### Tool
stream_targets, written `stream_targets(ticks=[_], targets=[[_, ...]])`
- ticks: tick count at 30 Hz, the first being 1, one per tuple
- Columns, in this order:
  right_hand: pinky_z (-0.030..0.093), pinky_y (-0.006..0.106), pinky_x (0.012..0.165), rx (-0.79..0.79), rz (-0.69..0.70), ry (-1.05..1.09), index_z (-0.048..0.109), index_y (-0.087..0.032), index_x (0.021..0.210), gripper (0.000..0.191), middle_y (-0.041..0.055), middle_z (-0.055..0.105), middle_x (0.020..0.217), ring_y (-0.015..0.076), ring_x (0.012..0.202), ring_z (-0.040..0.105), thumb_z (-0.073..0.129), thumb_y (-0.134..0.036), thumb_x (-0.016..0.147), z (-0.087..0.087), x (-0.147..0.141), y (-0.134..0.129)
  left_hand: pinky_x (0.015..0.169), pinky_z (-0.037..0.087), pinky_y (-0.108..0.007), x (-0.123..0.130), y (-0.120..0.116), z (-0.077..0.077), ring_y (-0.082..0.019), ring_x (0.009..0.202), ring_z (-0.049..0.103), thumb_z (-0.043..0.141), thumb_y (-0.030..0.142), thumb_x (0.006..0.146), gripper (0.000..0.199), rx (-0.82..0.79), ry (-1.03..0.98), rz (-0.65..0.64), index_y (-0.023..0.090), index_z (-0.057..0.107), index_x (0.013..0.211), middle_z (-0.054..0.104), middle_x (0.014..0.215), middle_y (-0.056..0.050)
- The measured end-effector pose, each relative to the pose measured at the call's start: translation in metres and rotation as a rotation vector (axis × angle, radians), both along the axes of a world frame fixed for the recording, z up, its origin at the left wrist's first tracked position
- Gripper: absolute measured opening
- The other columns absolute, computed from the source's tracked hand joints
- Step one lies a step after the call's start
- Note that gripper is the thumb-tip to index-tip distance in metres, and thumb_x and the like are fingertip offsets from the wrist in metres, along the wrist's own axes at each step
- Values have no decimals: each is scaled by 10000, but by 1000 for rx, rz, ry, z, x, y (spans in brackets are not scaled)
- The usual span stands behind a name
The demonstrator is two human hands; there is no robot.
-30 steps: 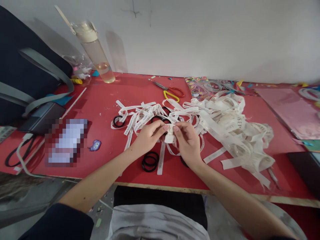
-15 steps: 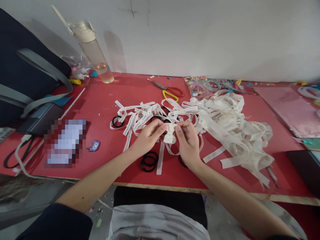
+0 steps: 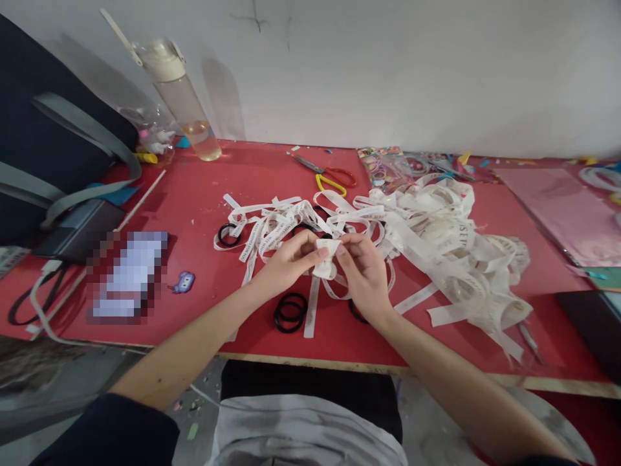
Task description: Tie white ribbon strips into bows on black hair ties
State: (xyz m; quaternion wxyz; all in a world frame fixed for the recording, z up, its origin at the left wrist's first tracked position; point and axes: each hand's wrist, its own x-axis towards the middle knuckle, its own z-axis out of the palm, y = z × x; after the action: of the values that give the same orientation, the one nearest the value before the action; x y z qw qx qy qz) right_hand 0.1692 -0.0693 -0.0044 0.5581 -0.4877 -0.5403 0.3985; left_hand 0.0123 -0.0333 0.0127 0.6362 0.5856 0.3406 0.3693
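Observation:
A small folded piece of white ribbon (image 3: 326,264) is pinched between my two hands, low over the table. My left hand (image 3: 294,260) grips its left side with thumb and fingers. On its right side, my right hand (image 3: 361,270) has thumb and fingertips closed on the upper corner. Narrow printed ribbons (image 3: 264,230) lie tangled just behind my hands, and a pile of wider white ribbon (image 3: 456,259) spreads to the right. Black rings (image 3: 290,313) rest on the red table in front of my left hand.
Scissors (image 3: 330,178) with red and yellow handles lie behind the ribbons on the red table (image 3: 233,175). A bottle (image 3: 187,110), a phone (image 3: 129,275), a small charm (image 3: 183,282) and a dark bag (image 3: 43,129) are at the left; a dark box (image 3: 594,323) sits at the right edge.
The white ribbon piece between my fingers has changed shape and now shows a broader, flatter face. My fingers have shifted slightly on it, while both arms stay nearly in place.

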Motion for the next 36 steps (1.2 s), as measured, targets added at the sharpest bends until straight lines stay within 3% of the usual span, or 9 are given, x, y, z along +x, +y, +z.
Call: stream_targets(ticks=[3,8,15,24,29,33,36], targets=[[474,262,604,57,12,-75,575,-236,956,62,-13,591,784,125,664,564,586,-292,931,-1,3,2,579,376,-204,1,1,-1,-82,622,469,710,474,789,368,-38,-25,-4,177,493,806,482,682,52],[490,282,705,247,-88,-300,585,-232,890,47,16,601,897,156,848,582,571,-205,926,0,5,5,587,399,-201,-2,2,0,-81,613,518,732,432,779,369,-105,-34,-49,180,462,769,538,673,49],[516,283,696,233,-155,-330,570,-238,941,56,17,621,873,151,785,600,526,-205,945,1,5,2,576,403,-207,-5,1,-1,-78,570,513,730,399,792,344,-152,-55,-117,182,464,768,580,651,44],[529,312,743,90,-19,-82,557,-251,1017,136,25,588,940,162,854,601,589,-356,937,-4,3,1,559,413,-196,-3,3,4,-87,632,534,765,417,755,344,-197,-131,-27,170,554,866,590,716,25],[502,287,655,50,89,-64,544,-241,968,139,9,579,860,141,744,574,597,-366,937,-4,2,2,601,424,-199,-5,5,-2,-88,663,537,736,385,788,281,-164,-183,19,173,565,854,584,744,20],[497,279,651,41,193,-21,521,-247,1032,155,-4,588,833,136,734,584,600,-342,937,-5,2,1,625,423,-199,-7,6,-5,-88,687,536,690,377,837,234,-119,-176,54,177,577,884,586,778,14],[492,270,648,30,197,-11,497,-255,1078,215,-17,592,819,131,728,592,625,-326,921,-5,2,0,625,423,-198,-7,7,-2,-87,682,522,711,413,818,282,-67,-145,78,178,569,882,572,763,19]])
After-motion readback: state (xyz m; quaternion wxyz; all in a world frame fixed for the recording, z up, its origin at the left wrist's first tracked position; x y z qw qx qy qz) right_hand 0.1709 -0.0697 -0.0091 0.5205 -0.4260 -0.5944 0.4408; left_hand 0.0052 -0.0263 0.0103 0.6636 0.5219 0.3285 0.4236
